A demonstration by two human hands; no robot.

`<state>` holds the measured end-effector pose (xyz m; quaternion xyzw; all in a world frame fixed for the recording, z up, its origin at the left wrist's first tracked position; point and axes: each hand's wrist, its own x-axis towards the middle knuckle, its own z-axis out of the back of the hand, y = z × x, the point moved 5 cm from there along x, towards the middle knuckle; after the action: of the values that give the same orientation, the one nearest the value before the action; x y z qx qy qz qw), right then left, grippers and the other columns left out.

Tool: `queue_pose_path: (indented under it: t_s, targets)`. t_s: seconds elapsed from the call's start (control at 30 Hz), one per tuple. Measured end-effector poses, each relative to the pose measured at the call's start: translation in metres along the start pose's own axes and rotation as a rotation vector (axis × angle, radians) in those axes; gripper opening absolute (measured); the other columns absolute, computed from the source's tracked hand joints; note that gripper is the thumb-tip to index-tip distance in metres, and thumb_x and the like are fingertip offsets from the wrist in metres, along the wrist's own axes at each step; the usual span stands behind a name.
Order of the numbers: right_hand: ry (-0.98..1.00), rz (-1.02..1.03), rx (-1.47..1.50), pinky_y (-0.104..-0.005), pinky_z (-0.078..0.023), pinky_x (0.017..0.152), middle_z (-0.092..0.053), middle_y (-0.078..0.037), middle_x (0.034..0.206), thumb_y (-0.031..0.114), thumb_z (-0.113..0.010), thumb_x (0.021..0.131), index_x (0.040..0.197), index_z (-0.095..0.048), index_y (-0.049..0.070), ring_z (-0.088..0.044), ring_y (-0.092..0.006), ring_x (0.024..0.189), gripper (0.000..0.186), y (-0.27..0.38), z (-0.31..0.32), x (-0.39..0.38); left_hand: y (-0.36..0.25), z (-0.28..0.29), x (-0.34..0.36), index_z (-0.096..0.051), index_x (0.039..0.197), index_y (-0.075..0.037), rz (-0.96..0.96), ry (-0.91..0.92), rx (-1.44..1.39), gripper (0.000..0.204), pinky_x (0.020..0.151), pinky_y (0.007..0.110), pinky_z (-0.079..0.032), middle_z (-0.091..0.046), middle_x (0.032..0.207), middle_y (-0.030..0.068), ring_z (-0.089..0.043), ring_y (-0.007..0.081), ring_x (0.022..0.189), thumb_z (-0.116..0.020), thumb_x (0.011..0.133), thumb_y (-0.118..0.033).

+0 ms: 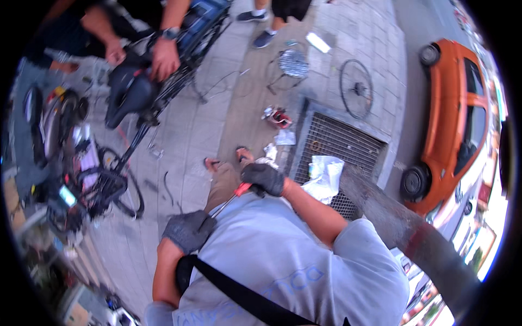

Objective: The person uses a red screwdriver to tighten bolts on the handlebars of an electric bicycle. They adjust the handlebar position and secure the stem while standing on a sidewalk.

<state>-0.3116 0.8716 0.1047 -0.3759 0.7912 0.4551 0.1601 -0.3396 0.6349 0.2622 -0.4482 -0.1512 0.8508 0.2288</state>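
Note:
My right hand [263, 180], in a dark grey work glove, is closed around the red handle of a screwdriver [228, 201]. Its thin metal shaft slants down to my left hand [190, 231], also gloved. There the fingers are curled at the shaft's end, and the tip is hidden. Both hands are held close in front of my grey shirt.
At the upper left, another person's hands [166, 57] rest by a bicycle saddle [133, 92]. More bicycles [103, 179] stand at the left. A stool [292, 63], a loose wheel [356, 88], a floor grate [340, 136], a plastic bag [325, 176] and a pole [391, 214] are around.

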Motion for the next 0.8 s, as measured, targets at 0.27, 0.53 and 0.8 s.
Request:
queue_pose_path:
  t_s: [0.27, 0.53, 0.8]
  targets:
    - [0.071, 0.189, 0.784, -0.0322, -0.040, 0.045, -0.060, -0.007, 0.070, 0.040, -0.060, 0.100, 0.114, -0.062, 0.007, -0.051, -0.0184, 0.047, 0.036, 0.052, 0.018, 0.016, 0.049, -0.008, -0.028, -0.070, 0.104, -0.007, 0.098, -0.173, -0.255, 0.032, 0.080, 0.049, -0.054, -0.070, 0.099, 0.0209, -0.067, 0.0417, 0.092, -0.058, 0.098, -0.036]
    - [0.028, 0.196, 0.401, -0.0334, -0.050, 0.050, -0.066, -0.011, 0.075, 0.036, -0.063, 0.099, 0.118, -0.065, 0.002, -0.061, -0.0204, 0.054, 0.039, 0.089, -0.006, 0.031, 0.101, -0.054, -0.055, -0.071, 0.103, -0.004, 0.340, -0.236, -0.559, 0.027, 0.078, 0.043, -0.055, -0.071, 0.096, 0.0188, -0.069, 0.0381, 0.087, -0.066, 0.096, -0.030]
    - [0.104, -0.195, 0.043, -0.0290, -0.046, 0.046, -0.065, -0.012, 0.072, 0.031, -0.066, 0.098, 0.113, -0.065, 0.001, -0.059, -0.0183, 0.051, 0.033, 0.010, -0.061, 0.042, 0.088, -0.070, -0.061, -0.068, 0.114, -0.003, 0.315, -0.370, -0.978, 0.027, 0.066, 0.032, -0.056, -0.070, 0.089, 0.0096, -0.069, 0.0166, 0.071, -0.063, 0.101, -0.026]
